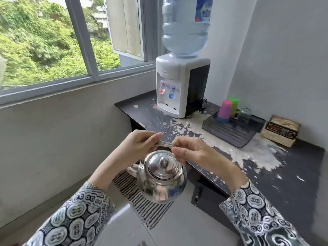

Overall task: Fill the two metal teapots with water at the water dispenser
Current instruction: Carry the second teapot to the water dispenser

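Dark counter [292, 174], surface badly peeled in pale patches. Black ridged tray [230, 134] holding pink cup [224, 109] upturned, green cup [234, 103] just behind it, and clear glass jar [245, 115] beside them. Worn patterned box [281, 130] right of the tray. Window [71, 41] onto green foliage. Striped mat [142, 206] on the floor.

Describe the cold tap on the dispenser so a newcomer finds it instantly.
Find the white water dispenser on the dark worn counter in the corner by the window, with the big upturned bottle on top. On its front panel, above the drip tray, sit two taps side by side. The cold one is the blue tap, the one further from the window; the one beside it is red.
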A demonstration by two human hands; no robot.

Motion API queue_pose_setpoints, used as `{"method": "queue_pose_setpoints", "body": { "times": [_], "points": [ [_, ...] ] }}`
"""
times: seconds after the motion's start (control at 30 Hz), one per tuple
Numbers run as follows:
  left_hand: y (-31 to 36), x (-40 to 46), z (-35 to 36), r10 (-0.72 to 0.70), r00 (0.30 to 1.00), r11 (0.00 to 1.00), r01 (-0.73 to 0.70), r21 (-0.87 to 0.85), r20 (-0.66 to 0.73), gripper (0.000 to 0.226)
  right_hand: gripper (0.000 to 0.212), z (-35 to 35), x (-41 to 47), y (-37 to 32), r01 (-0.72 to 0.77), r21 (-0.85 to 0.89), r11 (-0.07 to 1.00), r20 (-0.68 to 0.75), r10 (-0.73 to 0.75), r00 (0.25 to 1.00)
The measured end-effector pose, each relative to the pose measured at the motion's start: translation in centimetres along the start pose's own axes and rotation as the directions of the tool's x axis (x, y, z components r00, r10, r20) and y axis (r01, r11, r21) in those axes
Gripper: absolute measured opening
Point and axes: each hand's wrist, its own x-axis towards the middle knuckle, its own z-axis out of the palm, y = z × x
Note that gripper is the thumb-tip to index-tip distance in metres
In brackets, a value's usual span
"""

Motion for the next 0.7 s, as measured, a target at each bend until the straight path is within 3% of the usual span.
{"method": "queue_pose_setpoints", "body": {
  "times": [0.17, 0.37, 0.7],
  "points": [
    [-6.6, 9.4, -4.5, 0.046, 0.996, 0.996, -0.051, 0.077, 0.073, 0.045, 0.017, -3.2, 9.8, 3.9, -0.023, 0.020, 1.000, -0.143, 0.026, 0.989],
    [-16.1, 21.9, -6.8, -0.085, 0.987, 0.989, 0.066, 0.136, 0.140, 0.035, 0.023, -8.4, 21.3, 11.0, -0.149, 0.020, 0.989, -0.303, 0.148, 0.942],
    [-28.4, 37.8, -5.4, -0.180, 0.960, 0.970, 0.138, 0.198, 0.213, 0.028, 0.019, -17.1, 33.7, 22.7, -0.293, 0.111, 0.949, -0.411, 0.313, 0.856]
  ]
}}
